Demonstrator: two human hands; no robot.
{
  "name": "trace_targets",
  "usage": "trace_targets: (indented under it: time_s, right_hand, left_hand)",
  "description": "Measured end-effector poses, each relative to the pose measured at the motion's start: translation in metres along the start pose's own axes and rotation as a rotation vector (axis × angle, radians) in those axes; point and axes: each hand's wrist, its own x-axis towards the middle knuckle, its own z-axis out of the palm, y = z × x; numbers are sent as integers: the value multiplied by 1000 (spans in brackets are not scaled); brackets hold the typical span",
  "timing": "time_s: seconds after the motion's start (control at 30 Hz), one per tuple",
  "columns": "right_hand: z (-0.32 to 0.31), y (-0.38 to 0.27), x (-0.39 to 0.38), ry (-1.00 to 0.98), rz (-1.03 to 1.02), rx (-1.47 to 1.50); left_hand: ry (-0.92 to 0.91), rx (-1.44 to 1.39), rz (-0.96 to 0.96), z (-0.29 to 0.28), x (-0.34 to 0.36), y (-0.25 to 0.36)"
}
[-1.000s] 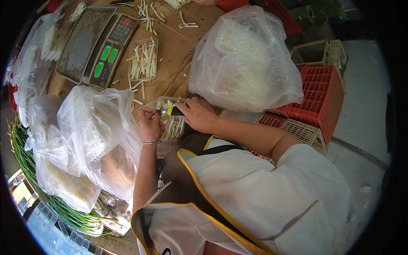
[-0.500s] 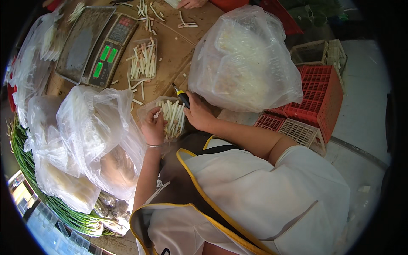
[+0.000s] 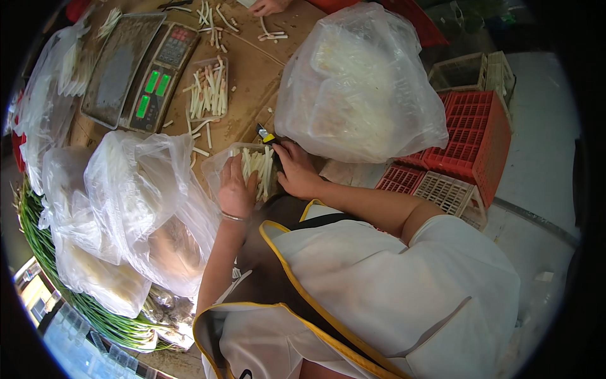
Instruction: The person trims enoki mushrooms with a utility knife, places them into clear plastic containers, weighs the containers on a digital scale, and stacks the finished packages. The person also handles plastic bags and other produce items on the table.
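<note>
My right hand (image 3: 297,167) grips a black and yellow cutting tool (image 3: 268,138), its metal tip pointing up and away from me, at the right edge of a clear plastic tray (image 3: 218,164) of white cut stalks (image 3: 257,161). My left hand (image 3: 238,183) lies on the left part of that tray, fingers extended and a little apart, touching it or the stalks. Beyond them a second tray of stalks (image 3: 208,88) sits on the brown tabletop (image 3: 259,88), with loose pieces around it.
A digital scale (image 3: 154,82) stands back left. Plastic bags fill the left (image 3: 136,189) and back right (image 3: 353,82). Green stalks (image 3: 41,240) lie at far left. Red crates (image 3: 464,139) and pale crates (image 3: 445,192) stand at right. Another person's hand (image 3: 268,6) is at the far edge.
The cutting tool has swung from horizontal over the tray to upright at its right side. My left hand has moved from the tool's tip down onto the tray's left part, fingers straighter.
</note>
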Motion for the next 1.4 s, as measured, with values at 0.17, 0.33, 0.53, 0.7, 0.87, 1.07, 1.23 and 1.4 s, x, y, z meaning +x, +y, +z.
trace_targets:
  time_s: [0.17, 0.33, 0.53, 0.7, 0.87, 1.07, 1.23, 1.4]
  right_hand:
    - [-14, -8, 8, -46, 40, 76]
    - [-4, -3, 10, -182, 149, 396]
    - [3, -5, 8, -242, 234, 544]
    - [9, -11, 15, -236, 303, 677]
    - [8, -11, 16, -296, 345, 921]
    - [15, -9, 16, -286, 354, 876]
    - [13, -17, 20, -250, 315, 858]
    - [16, -11, 25, -260, 339, 823]
  left_hand:
    - [-54, -34, -12, 2, -4, -10]
    - [-162, -49, -118, 1, 5, -10]
    - [-171, 251, 64, -17, -6, -15]
    - [-39, 126, 29, -20, -11, 1]
    - [-70, 60, -75, -9, -13, -18]
    - [-16, 24, -49, -11, -12, -8]
    - [-30, 80, 34, -15, -11, -5]
    - [-54, -150, -26, -11, -24, -28]
